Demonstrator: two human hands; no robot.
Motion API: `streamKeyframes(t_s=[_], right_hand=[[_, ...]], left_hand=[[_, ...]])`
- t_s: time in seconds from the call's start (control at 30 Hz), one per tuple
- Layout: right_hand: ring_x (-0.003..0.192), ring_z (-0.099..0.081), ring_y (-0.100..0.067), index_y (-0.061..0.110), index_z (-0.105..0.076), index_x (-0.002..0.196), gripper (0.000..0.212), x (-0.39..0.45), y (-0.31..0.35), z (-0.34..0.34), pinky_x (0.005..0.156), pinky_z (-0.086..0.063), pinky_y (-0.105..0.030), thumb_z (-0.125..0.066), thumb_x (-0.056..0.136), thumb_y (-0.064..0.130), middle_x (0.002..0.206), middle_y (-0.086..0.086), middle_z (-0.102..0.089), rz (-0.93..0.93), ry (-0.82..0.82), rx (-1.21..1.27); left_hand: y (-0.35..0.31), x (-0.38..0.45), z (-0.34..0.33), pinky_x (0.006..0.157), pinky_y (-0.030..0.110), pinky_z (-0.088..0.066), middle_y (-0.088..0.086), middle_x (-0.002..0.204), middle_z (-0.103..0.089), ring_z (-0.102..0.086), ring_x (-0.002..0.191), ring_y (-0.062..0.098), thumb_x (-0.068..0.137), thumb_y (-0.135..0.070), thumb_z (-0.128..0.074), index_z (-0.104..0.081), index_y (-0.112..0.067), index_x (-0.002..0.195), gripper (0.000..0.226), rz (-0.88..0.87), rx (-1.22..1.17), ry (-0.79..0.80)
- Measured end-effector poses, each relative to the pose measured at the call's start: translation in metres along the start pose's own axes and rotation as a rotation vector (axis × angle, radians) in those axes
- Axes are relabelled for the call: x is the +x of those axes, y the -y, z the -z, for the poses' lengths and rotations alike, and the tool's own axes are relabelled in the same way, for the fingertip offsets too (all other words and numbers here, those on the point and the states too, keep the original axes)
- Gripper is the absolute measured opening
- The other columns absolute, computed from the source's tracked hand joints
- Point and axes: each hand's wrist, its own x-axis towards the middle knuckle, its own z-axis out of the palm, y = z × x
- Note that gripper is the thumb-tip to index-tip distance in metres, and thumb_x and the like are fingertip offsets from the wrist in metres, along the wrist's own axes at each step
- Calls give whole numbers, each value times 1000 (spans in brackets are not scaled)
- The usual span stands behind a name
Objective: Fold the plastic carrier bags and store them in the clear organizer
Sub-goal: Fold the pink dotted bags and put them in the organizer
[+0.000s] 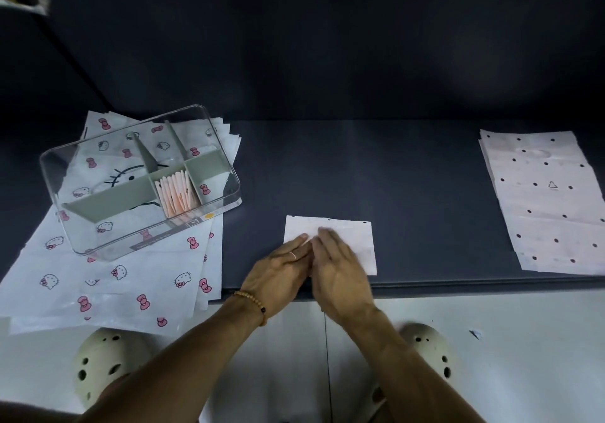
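Observation:
A pale pink dotted carrier bag (355, 237), folded into a small rectangle, lies near the front edge of the dark table (360, 167). My left hand (278, 273) and my right hand (340, 270) lie side by side on its left half, fingers straight and pressing flat on it. The clear organizer (140, 177) with grey dividers stands at the left on a pile of white cat-and-bow print bags (108, 278). One of its compartments holds several folded pink bags (176, 193) standing on edge.
A stack of flat pink dotted bags (543, 203) lies at the table's right end. The print bags overhang the front edge at the left. Below the edge is a white floor with my two cream clogs (98, 363).

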Motion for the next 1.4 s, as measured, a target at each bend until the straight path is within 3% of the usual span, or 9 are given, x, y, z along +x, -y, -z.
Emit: streamKeyframes(t_s=[0.07,0.37,0.43,0.53,0.67,0.9,1.03,1.1,1.4], right_hand=[[148,-1,-22,9,-14,152,58,-7,-2,-13,118,5,-31,-34,99,23,160,-6,-3,8,77,11],[142,25,-11,33,13,147,54,-27,-81,9,115,16,-36,-5,99,50,158,8,17,-23,221,-197],[145,19,-17,28,3,151,56,-36,-94,20,117,12,-40,-12,100,47,159,4,8,-75,201,-222],[144,-23,-30,15,-36,146,53,-43,-88,34,116,-19,-47,-47,97,31,154,-10,-31,-60,57,-233],[102,-60,-24,17,-63,111,31,-40,-58,27,84,-51,-38,-69,82,23,116,-5,-62,111,-50,-179],[93,-55,-22,16,-63,102,16,-25,-52,23,76,-47,-34,-62,86,11,107,-4,-62,110,12,-225],[90,-52,-19,19,-53,98,6,-17,-50,28,77,-41,-34,-49,94,20,101,2,-57,-33,-32,21],[92,-50,-13,21,-54,105,21,-13,-51,33,80,-37,-34,-58,89,35,101,10,-54,-54,-28,114],[76,-58,-20,17,-66,101,16,28,-74,44,71,-39,-22,-64,88,26,85,-1,-67,-455,-36,320]], left_hand=[[0,-2,1,110,31,-33,-2,148,-39,-27,140,13,91,-10,-58,-43,-16,141,53,-28,21,8],[3,-3,-1,118,25,-12,-7,153,-27,-8,144,7,100,-24,-39,-36,-16,144,45,-21,82,65],[2,-2,-1,116,29,-15,-10,154,-26,-8,145,10,100,-26,-38,-38,-19,144,45,5,113,79],[-1,2,1,110,34,-28,-6,152,-32,-19,140,17,97,-25,-44,-45,-18,139,43,13,176,95],[-1,6,4,106,34,-31,-2,150,-35,-27,133,18,95,-25,-45,-47,-15,136,42,-21,197,104],[5,8,10,107,33,-31,-6,147,-38,-32,130,15,90,-52,-46,-46,-22,137,56,-28,201,157],[2,15,13,101,32,-40,-8,137,-52,-43,122,15,93,-32,-52,-60,-26,125,33,-24,134,60],[0,21,15,97,31,-43,-8,128,-59,-48,116,16,94,-22,-51,-65,-24,118,27,6,79,21],[5,50,34,75,32,-50,4,84,-69,-62,82,25,87,-29,-64,-69,-18,84,12,517,-223,-79]])
